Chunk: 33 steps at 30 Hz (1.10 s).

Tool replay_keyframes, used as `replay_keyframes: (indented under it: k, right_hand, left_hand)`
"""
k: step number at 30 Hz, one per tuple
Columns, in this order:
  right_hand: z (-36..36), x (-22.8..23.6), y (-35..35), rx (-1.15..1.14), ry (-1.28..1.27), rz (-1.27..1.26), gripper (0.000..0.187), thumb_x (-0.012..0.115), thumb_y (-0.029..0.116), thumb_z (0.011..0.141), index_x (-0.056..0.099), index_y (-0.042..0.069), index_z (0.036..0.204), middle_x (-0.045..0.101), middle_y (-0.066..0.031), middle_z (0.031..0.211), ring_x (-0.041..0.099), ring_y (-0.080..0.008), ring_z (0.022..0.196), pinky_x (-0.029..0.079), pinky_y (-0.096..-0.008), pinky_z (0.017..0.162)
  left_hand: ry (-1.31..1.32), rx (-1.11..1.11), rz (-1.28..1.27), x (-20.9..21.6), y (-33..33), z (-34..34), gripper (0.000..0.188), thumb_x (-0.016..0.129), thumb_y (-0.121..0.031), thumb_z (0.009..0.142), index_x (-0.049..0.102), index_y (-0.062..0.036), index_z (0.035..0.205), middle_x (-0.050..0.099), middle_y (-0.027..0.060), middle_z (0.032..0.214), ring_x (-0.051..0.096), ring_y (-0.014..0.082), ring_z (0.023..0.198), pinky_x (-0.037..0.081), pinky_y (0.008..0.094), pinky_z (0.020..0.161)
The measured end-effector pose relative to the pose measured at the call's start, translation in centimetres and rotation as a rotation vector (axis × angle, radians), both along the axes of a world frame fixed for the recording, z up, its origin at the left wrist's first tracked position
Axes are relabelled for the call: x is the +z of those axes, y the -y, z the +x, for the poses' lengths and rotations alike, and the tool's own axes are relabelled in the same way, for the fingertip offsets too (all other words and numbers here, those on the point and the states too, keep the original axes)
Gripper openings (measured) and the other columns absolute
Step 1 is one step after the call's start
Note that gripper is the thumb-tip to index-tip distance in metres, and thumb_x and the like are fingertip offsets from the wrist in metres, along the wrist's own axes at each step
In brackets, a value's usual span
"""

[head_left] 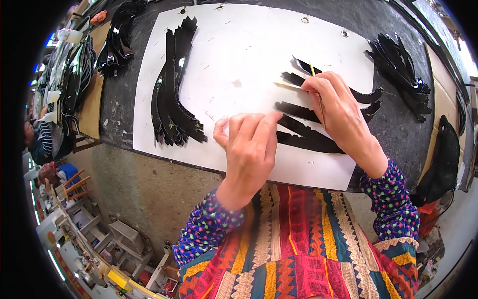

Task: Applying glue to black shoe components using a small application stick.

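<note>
My right hand (339, 102) is closed on thin wooden sticks (290, 86), held between thumb and fingers above several black strips. Pale tips stick out at the left and top of the grip, and a brown length runs down beside the palm. My left hand (249, 144) rests palm down on the white sheet, its fingers bent and little finger spread apart. Its index fingertip touches the left end of a black notched strip (303, 130); the thumb is hidden. Another black strip (298, 111) lies just beyond, partly covered by my right hand.
A bundle of black strips (174, 84) lies on the white sheet (224, 55) at left. More bundles (403, 70) rest on the dark table (117, 109) at right and far left. Metal eyelets (344, 34) sit near the sheet's far edge. Beyond the left, a person (45, 139) and stools show.
</note>
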State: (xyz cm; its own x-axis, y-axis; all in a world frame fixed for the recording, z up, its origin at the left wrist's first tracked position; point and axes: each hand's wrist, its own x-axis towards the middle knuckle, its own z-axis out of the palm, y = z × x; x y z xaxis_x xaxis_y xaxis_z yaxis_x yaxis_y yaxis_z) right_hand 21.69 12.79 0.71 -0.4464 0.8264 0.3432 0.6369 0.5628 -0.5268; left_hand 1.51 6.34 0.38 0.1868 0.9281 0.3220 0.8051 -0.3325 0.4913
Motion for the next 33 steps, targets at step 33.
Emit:
replay_keyframes:
  k: [33]
  right_hand:
    - [-0.1, 1.3, 2.9, -0.144, -0.282, -0.295, 0.023, 0.063, -0.015, 0.082, 0.069, 0.000, 0.099, 0.070, -0.0118, 0.095, 0.070, -0.0247, 0.088, 0.056, -0.0310, 0.075]
  left_hand:
    - [-0.397, 0.000, 0.115, -0.1, 0.9, -0.2, 0.037, 0.059, -0.013, 0.089, 0.069, -0.0144, 0.125, 0.061, -0.0036, 0.123, 0.051, 0.0136, 0.109, 0.021, 0.0561, 0.109]
